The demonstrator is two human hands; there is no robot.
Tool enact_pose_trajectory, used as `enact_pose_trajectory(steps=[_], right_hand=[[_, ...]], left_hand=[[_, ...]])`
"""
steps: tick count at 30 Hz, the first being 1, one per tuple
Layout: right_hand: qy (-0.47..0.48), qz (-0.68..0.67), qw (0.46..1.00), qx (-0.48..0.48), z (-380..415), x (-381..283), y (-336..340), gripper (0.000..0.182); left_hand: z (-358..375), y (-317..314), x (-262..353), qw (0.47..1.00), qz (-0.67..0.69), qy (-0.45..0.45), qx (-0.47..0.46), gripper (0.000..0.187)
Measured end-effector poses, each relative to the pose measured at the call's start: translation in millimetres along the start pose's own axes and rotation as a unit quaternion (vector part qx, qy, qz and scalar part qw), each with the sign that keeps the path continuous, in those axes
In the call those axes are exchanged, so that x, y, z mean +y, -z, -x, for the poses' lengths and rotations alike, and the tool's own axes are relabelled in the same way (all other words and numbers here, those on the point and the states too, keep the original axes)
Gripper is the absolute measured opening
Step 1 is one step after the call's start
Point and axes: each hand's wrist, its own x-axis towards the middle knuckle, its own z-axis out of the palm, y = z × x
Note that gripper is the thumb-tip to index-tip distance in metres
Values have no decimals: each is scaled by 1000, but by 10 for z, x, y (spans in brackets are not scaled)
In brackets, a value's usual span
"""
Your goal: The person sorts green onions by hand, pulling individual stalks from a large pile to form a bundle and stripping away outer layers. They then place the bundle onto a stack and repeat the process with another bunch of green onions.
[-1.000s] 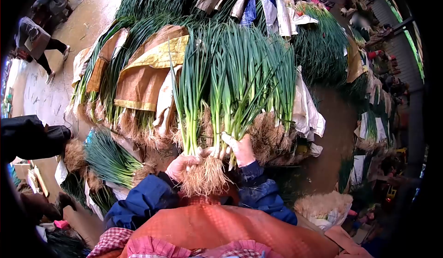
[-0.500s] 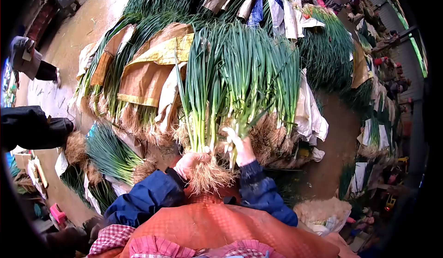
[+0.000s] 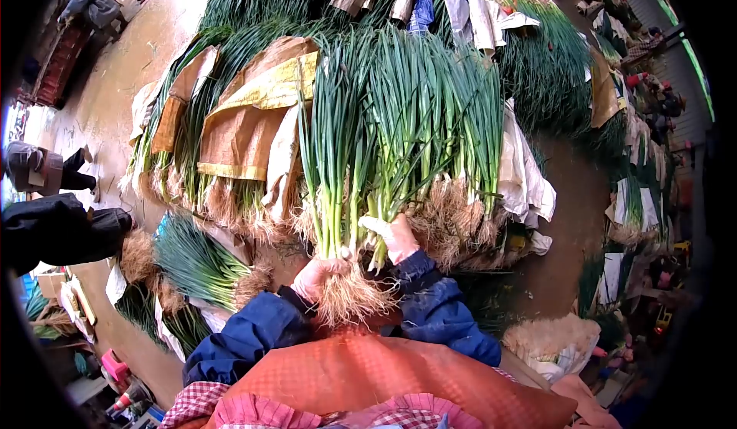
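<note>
My left hand [image 3: 313,279] is closed around the lower stalks of a bunch of green onions [image 3: 332,218], just above their pale, stringy roots [image 3: 355,300]. The long green leaves point away from me. Close beside it on the right, my right hand [image 3: 395,238] has its fingers bent around a green onion stalk [image 3: 378,257], thumb and forefinger reaching toward the bunch. Behind both hands lies a thick row of more green onions [image 3: 418,114], with brown roots [image 3: 453,214] facing me. An orange apron [image 3: 368,375] covers my lap below the roots.
Sacking sheets [image 3: 249,125] cover onion bundles at the left, and a white sheet [image 3: 523,172] hangs at the right. A smaller onion pile [image 3: 203,264] lies on the floor at left. A person's dark-clothed legs [image 3: 65,229] reach in from the left edge. More bundles stand farther back.
My right hand has shifted slightly left, closer to the bunch, with the stalk in it. My left hand keeps its hold. The view has tilted a little.
</note>
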Motion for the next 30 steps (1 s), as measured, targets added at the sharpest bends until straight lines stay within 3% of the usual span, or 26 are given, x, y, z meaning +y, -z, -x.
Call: enact_pose_trajectory(steps=[1,2,3,4,5,6,8,9,10,12,13,14,16,17,18,20,21,22,25,26,28,29,30], right_hand=[[-41,-30,997,-53,143,-98,100,14],[24,-46,998,-43,304,-157,102,13],[27,-167,985,-27,284,-46,95,13],[28,-285,958,-9,278,-4,59,14],[22,-179,983,-33,260,-63,81,17],[-51,-268,962,-26,207,-8,42,17],[-66,-196,978,-8,135,28,46,18],[-65,-178,982,-10,76,59,32,16],[-130,-197,971,-31,-4,92,53,10],[-62,-119,990,47,-289,302,-83,10],[-32,-137,984,110,-228,100,-217,13],[-16,-84,989,117,-118,-33,-181,10],[36,-116,983,140,27,21,-112,9],[17,-124,982,138,2,141,-43,10],[-64,-135,981,121,11,227,42,20],[-53,-185,978,85,121,236,45,26],[-72,-186,980,9,202,228,76,32],[-35,-148,988,-34,311,53,25,28],[-61,-307,938,-148,17,236,48,23],[-46,-287,946,-144,-74,232,29,26],[26,-197,979,-41,-143,290,-122,29],[7,-139,990,2,-85,297,-156,31],[-65,-80,991,88,18,293,-157,19]], left_hand=[[23,-16,-17,999,51,7,8,28],[46,-40,-8,995,99,13,14,29],[98,-66,50,987,155,34,-21,30],[84,-42,51,991,131,22,7,28],[64,30,14,989,143,32,-29,25],[39,89,5,985,151,39,-67,23],[62,25,2,979,203,-4,-32,23],[111,26,-2,981,171,-13,-94,27],[102,177,-14,973,181,9,-140,33],[94,215,-74,981,178,5,-82,36],[180,111,-7,983,160,17,-83,39],[237,-15,1,981,168,-7,-94,40],[218,90,-81,981,185,-21,-58,41],[167,103,-93,977,208,-27,-45,40],[166,96,-86,975,195,-19,-101,41],[126,156,-94,982,186,-28,-34,43],[119,208,-132,977,205,-12,-52,45],[142,188,-123,978,185,30,-95,43],[117,61,-145,977,197,47,-68,32],[92,10,-135,978,196,57,-49,32],[114,-24,-161,977,200,78,-5,30],[61,100,-245,980,194,40,7,30],[33,145,-268,980,195,29,-8,31]])
